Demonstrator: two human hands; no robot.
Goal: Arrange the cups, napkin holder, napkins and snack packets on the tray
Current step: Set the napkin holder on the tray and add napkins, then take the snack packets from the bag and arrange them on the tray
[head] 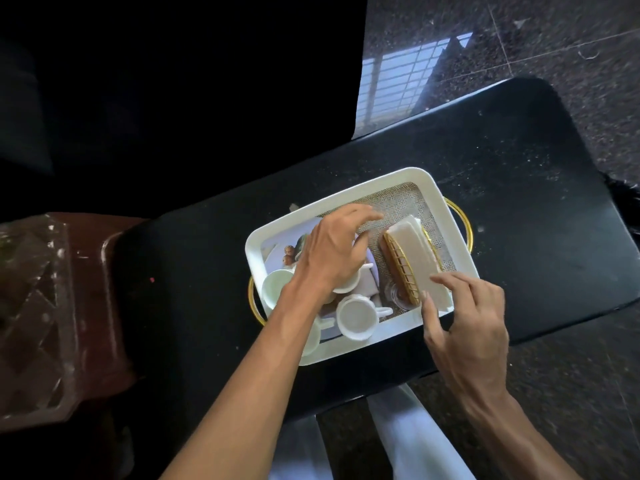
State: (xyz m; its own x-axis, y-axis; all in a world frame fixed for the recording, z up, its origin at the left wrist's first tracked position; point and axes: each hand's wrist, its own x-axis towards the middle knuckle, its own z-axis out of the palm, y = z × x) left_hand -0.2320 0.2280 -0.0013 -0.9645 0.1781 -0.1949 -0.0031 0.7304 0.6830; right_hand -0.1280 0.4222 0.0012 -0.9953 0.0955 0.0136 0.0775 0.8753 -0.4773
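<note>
On the black tabletop (519, 150), the white tray (398, 176) holds the napkin holder (398, 263) with its napkins (412, 251) toward 3 o'clock, the cups (356, 317) at 7 o'clock and a snack packet (287, 244) at 10 o'clock, while the left hand (332, 251) hovers mid-tray with fingers (363, 213) apart and the right hand (467, 320) touches the napkins' 5 o'clock end with loosely spread fingers (450, 282).

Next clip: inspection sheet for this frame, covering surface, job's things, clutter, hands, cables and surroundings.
Surface: black table, flecked with pale specks.
Job's things: white tray holds cups, a snack packet, and napkins in the gold wire napkin holder.
Clutter: small clear item beside the holder, unclear.
Hands: left hand hovers over the cups, fingers loose; right hand touches the napkins' near end.
Cables: nothing seen.
Surroundings: speckled tile floor; clear plastic container at left.
</note>
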